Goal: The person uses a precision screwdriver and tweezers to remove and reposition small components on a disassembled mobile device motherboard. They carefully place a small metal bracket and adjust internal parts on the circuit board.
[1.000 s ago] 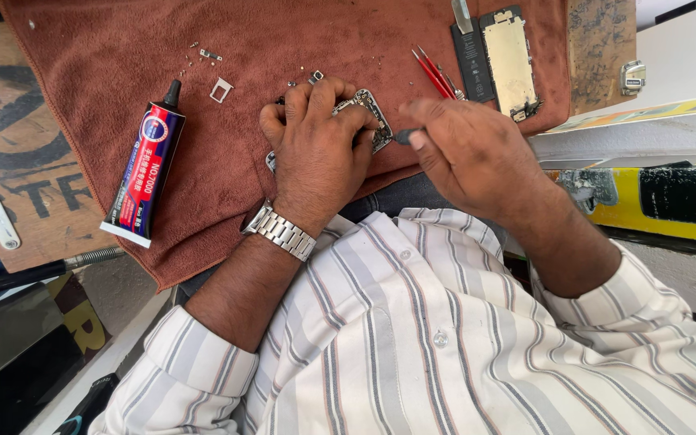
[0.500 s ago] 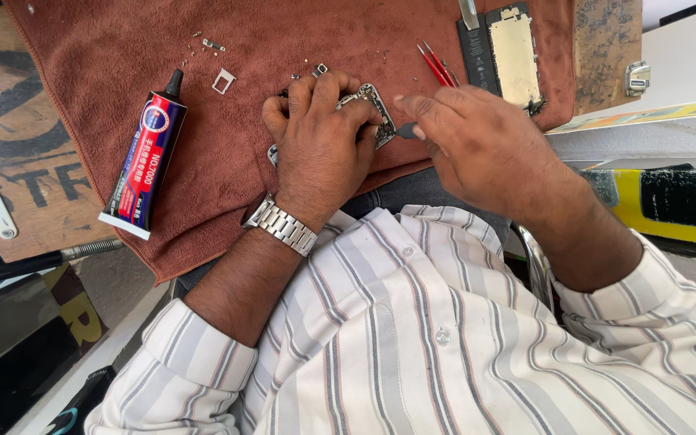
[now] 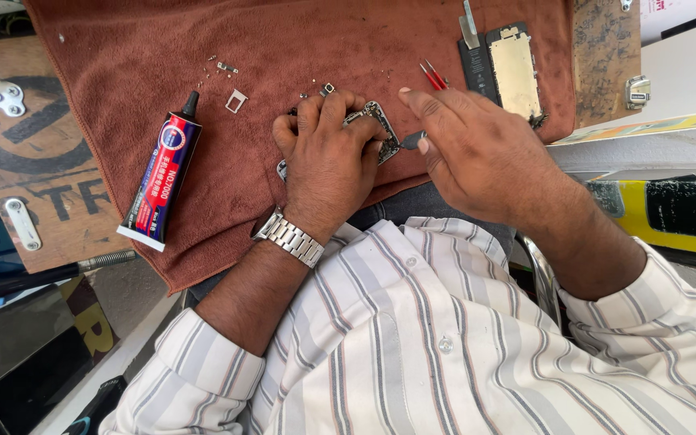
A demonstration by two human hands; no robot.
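So here we've got our left hand [image 3: 330, 161] clamped down over a small metal phone frame with exposed parts [image 3: 376, 129], fingers curled and pressing it into the rust-brown terry towel [image 3: 324, 48] spread over the desk. Our right hand [image 3: 477, 153] is pinching a thin dark-handled tool [image 3: 411, 140] between thumb and fingers, tip right at the frame's edge.

The risky bit, as we see it: tiny silver screws and brackets [image 3: 223, 68] are lying loose on the towel just above, plus a little square metal tray [image 3: 236, 101]. One bump of a wrist or a tug on the towel and they're gone into the pile. A slip of the tool could also gouge whatever's inside the frame, since most of it is hidden under our fingers.

The black-capped red and blue glue tube [image 3: 161, 179] sits well off to the left, and the detached phone screen with its gold backing [image 3: 514, 71] lies near the towel's right edge, close to our moving elbow side.
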